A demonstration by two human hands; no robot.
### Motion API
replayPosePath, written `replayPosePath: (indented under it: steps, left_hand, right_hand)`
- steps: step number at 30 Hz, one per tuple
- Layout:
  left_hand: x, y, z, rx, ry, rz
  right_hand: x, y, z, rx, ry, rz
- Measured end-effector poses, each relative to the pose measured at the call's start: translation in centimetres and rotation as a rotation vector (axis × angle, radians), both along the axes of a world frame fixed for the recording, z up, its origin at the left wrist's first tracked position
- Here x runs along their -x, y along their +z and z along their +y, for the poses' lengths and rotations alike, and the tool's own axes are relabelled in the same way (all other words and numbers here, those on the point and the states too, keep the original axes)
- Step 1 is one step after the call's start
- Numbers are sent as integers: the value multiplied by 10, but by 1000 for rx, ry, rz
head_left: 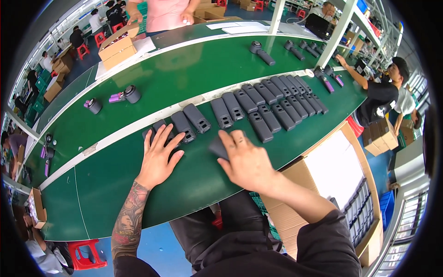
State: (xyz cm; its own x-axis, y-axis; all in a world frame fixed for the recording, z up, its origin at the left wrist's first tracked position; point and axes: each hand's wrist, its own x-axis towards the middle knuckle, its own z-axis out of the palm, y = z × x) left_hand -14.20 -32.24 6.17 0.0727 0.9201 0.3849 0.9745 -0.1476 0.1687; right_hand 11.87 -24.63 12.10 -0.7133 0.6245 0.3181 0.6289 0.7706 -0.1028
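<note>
My left hand point(159, 159) lies with its fingers spread over a dark grey plastic casing point(160, 125) at the left end of a row. Next to it, two more grey casings point(196, 118) lean toward the white divider strip, with small square openings at their near ends. My right hand point(249, 161) is closed on another grey casing point(218, 148), partly hidden under the fingers, at the near side of the row. Beyond it are a pair of casings point(222, 113) and a longer double row of them point(271, 117) to the right.
The green worktable point(120, 194) has a white divider strip point(115, 134). Past it lie handheld devices with round heads point(132, 94), some with purple parts. At my right stands an open carton point(323, 171) holding more casings. A co-worker point(380, 97) reaches in at the far right.
</note>
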Motion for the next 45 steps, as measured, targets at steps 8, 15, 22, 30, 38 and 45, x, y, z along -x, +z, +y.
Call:
replayPosePath:
  steps: [8,15,22,30,38,45]
  left_hand:
    - [-3,0,-3,10,10,-22]
    - [-7,3,0,22,18,13]
    - [-11,2,-6,67,24,39]
    - [-12,0,-4,50,14,78]
    - [-16,6,0,50,7,94]
    - [-17,9,-1,65,23,51]
  right_hand:
    - [6,-37,-12,-74,79,-53]
    - [-12,-59,-25,-21,-13,40]
    - [-67,-39,5,1,122,275]
    - [-340,7,-27,406,-822,7]
    - [-411,-23,-72,606,-854,-321]
    - [-410,8,-71,914,-858,-231]
